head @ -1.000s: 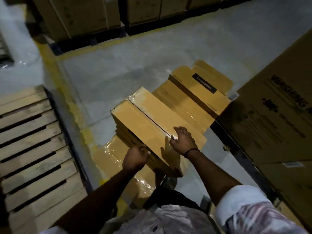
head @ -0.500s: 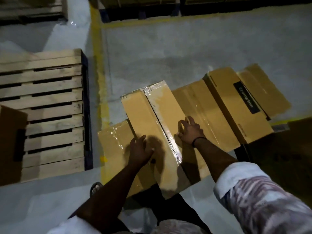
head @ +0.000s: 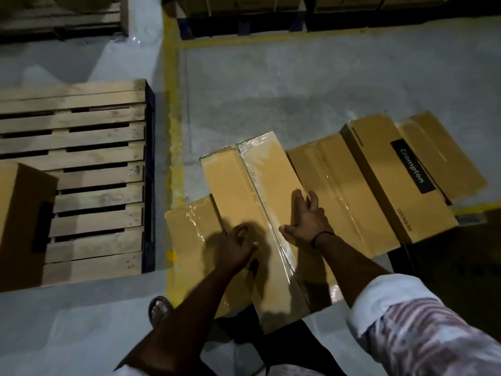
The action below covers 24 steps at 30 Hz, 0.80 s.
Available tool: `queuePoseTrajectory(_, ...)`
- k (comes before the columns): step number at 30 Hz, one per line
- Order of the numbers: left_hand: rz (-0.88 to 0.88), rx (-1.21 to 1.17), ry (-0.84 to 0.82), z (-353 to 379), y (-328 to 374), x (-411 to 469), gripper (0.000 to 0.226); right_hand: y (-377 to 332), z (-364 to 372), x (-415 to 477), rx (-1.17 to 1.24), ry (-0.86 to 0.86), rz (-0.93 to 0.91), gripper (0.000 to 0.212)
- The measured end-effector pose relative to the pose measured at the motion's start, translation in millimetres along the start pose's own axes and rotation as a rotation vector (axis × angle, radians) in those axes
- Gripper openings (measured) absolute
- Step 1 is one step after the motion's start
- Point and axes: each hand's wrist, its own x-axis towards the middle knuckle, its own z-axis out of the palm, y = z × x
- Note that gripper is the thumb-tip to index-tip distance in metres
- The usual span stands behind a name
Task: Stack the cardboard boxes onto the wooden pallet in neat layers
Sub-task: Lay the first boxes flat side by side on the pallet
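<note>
A long taped cardboard box (head: pixel 244 185) lies slanted across a stack of similar plastic-wrapped boxes on the floor. My left hand (head: pixel 235 248) sits on its top near the left edge, fingers bent over that edge. My right hand (head: pixel 306 221) lies flat on the box's right side with straight fingers and the thumb spread. The wooden pallet (head: pixel 95 147) stands to the left, across a yellow floor line. One cardboard box (head: pixel 21 213) stands on the pallet's near left part.
A lower wrapped box (head: pixel 189 234) pokes out left of the held one. Flat boxes (head: pixel 339 185) and a box with a black label (head: pixel 393 172) lie to the right. Dark pallets with cartons (head: pixel 244 12) line the far side. My sandalled foot (head: pixel 158 308) stands near the pallet.
The long box has come down from a raised tilt to lie flatter on the stack. My right hand slid onto its right side. The view swung left, showing more of the pallet.
</note>
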Motion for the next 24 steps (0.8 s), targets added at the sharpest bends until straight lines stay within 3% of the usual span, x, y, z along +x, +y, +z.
queuePoseTrajectory(4, 0.027, -0.056, -0.011, -31, -8, -15, 0.058, -34, 5, -28, -0.095, 0.051, -0.025, 0.115)
queuePoseTrajectory(13, 0.051, 0.166, 0.058, -168, -16, -56, 0.059, -173, 31, -108, -0.096, 0.185, 0.014, 0.111)
queuePoseTrajectory(18, 0.114, 0.278, 0.120, -259, -47, -73, 0.069, -273, 59, -140, -0.115, 0.300, 0.024, 0.101)
queuePoseTrajectory(24, 0.111, 0.323, 0.270, -335, -76, -91, 0.080, -362, 91, -163, -0.104, 0.320, -0.026, 0.088)
